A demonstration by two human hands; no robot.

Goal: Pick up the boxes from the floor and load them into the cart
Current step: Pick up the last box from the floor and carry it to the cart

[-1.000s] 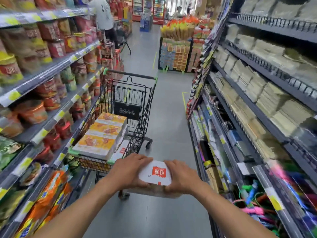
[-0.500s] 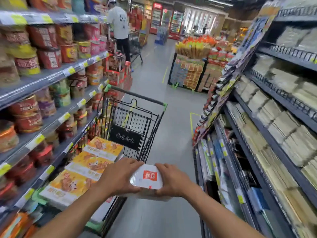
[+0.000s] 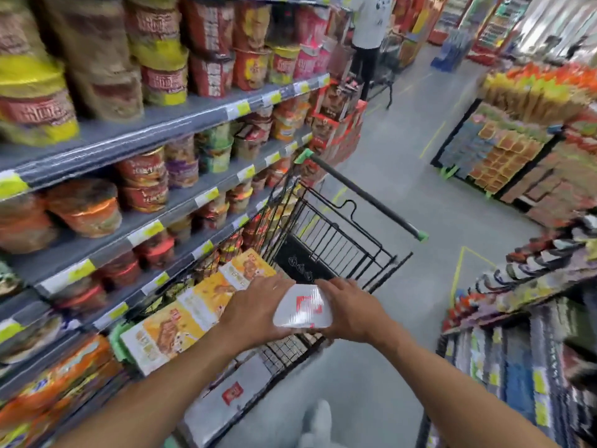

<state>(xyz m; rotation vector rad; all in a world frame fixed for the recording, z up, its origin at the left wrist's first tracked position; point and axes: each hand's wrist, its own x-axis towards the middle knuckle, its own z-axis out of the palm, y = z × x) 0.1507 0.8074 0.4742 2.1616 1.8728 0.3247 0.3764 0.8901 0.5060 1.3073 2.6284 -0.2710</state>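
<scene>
I hold a white box [image 3: 303, 307] with a red logo between both hands, above the near right side of the black wire cart [image 3: 339, 240]. My left hand [image 3: 258, 307] grips its left side and my right hand [image 3: 350, 313] grips its right side. Inside the cart lie several orange and yellow boxes [image 3: 193, 305] in a row, with white boxes [image 3: 226, 392] stacked beside them along the near side. The cart's handle with green ends [image 3: 361, 192] points away from me.
Shelves of instant noodle cups [image 3: 145, 179] run along the left, right against the cart. A shelf unit [image 3: 517, 350] stands on the right. A person [image 3: 368, 37] with another cart stands far down the aisle. A floor display [image 3: 517, 140] stands ahead right. My shoe [image 3: 318, 418] shows below.
I have stepped closer to the cart, and the view has swung left and tilted. The white box, still held in both hands, has moved from in front of the cart to above its basket.
</scene>
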